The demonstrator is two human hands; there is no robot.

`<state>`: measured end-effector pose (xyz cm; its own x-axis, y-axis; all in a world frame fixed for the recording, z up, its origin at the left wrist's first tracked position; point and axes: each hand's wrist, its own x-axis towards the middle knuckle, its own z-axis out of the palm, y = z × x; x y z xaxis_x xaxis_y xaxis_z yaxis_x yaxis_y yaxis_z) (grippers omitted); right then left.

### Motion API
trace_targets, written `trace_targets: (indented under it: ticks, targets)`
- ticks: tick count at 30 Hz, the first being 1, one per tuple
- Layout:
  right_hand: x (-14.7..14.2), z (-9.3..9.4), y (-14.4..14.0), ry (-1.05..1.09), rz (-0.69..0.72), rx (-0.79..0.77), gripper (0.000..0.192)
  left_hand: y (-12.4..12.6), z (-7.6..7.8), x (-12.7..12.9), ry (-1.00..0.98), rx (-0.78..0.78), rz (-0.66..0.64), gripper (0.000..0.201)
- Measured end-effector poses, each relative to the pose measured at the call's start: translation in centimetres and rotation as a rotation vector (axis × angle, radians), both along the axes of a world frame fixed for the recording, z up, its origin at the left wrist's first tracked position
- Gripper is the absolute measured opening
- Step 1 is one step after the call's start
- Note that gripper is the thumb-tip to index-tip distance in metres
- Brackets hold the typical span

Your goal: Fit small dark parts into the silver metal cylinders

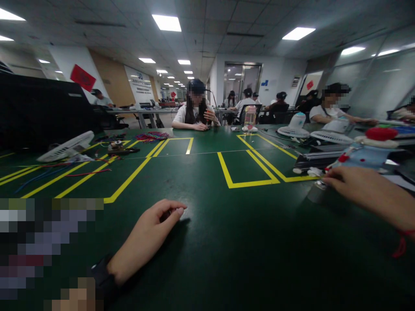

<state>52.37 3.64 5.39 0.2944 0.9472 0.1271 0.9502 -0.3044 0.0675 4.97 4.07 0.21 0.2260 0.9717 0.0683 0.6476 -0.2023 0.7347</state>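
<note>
My left hand [151,235] rests low over the green table [207,255], near its middle. Its fingers are curled and the thumb tip meets the index finger; whatever may be between them is too small to see. On the right, my right hand [363,190] reaches in with fingers pressed together at the top of a small grey cylinder with a shiny metal end [317,192]. The cylinder is dim and blurred, and its exact kind does not show. Just beyond that hand is a light blue plush figure with a red top [366,153].
Yellow tape [254,185] marks boxes on the table. A white fan part [68,147], loose wires [154,135] and a black bag-like shape [48,112] lie left. Further fan heads [293,126] and dark metal profiles [313,159] lie right. A person [191,114] sits opposite, near a bottle [249,117].
</note>
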Motion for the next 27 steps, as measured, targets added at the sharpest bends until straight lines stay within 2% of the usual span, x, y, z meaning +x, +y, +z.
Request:
trace_targets:
  ticks: [5,11,14,17,20,22,25,27]
  targets:
    - [0.1,0.0,0.0,0.02,0.012,-0.038,0.03,0.0,0.1,0.0,0.001,0.002,-0.006,0.029]
    - [0.4,-0.3,-0.3,0.086,0.071,-0.061,0.046,0.0,0.0,0.1,0.007,-0.002,-0.004,0.03]
    - [-0.9,-0.6,-0.3,0.098,0.118,-0.04,0.046,0.0,0.0,0.1,0.009,0.008,-0.009,0.031]
    - [-5.3,-0.8,-1.1,0.2,0.304,0.055,0.048,0.0,0.0,0.2,0.017,0.019,-0.011,0.032]
    - [-11.8,-1.2,-2.8,0.424,0.664,0.138,0.042,0.0,0.0,0.4,0.027,0.026,-0.011,0.033]
    - [-15.9,-1.7,-4.0,0.545,0.85,0.1,0.042,0.0,-0.1,0.4,0.031,0.03,-0.008,0.032]
    - [-19.8,-3.0,-5.3,0.651,0.978,0.026,0.043,0.0,-0.2,0.4,0.042,0.045,-0.011,0.031]
    - [-20.7,-4.1,-5.6,0.726,0.972,0.021,0.048,-0.2,-0.3,0.5,0.056,0.085,-0.028,0.029]
